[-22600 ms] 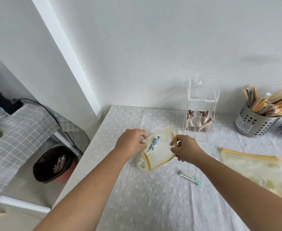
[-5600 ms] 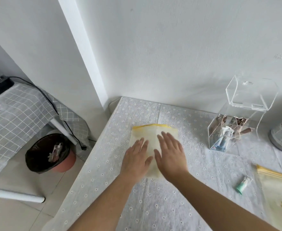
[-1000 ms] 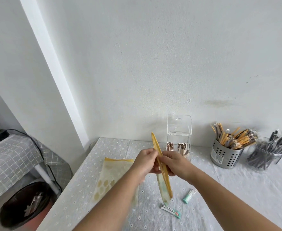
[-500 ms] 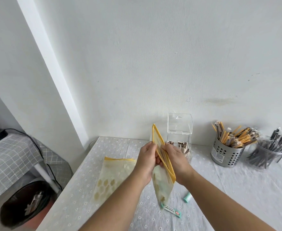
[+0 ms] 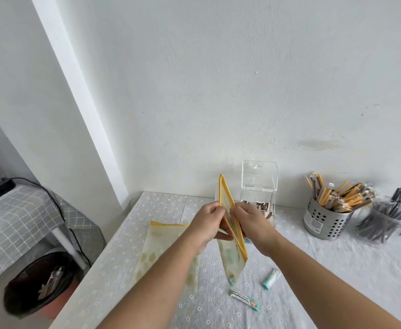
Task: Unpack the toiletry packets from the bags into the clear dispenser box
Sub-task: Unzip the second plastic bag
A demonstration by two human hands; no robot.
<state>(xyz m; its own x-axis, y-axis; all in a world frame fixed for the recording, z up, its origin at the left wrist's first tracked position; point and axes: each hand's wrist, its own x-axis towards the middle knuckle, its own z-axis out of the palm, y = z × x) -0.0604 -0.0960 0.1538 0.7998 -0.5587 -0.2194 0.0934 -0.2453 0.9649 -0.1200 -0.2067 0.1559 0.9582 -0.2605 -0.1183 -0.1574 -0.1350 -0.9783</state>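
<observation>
I hold a yellow-rimmed zip bag [image 5: 231,255] upright above the table, edge-on to me. My left hand [image 5: 207,225] pinches its left lip and my right hand [image 5: 250,222] pinches the right lip, and the mouth is parted a little. Pale green shapes show through its lower half. A second yellow-rimmed bag [image 5: 161,248] lies flat on the cloth under my left forearm. The clear dispenser box [image 5: 260,184] stands by the wall behind my right hand, lid raised, with brown packets in its bottom. A small toothpaste tube [image 5: 244,299] and a mint-green tube [image 5: 271,278] lie loose in front.
A perforated metal cup [image 5: 322,220] of wrapped yellow sticks and a clear cup [image 5: 384,224] of dark wrapped items stand at the right by the wall. Left of the table's edge, on the floor, is a black-lined bin [image 5: 38,288]. A grey checked cloth [image 5: 12,222] covers another surface.
Over the last second the bag's yellow lips have come apart between my hands, from a shut edge to a narrow opening. The view has dipped a little.
</observation>
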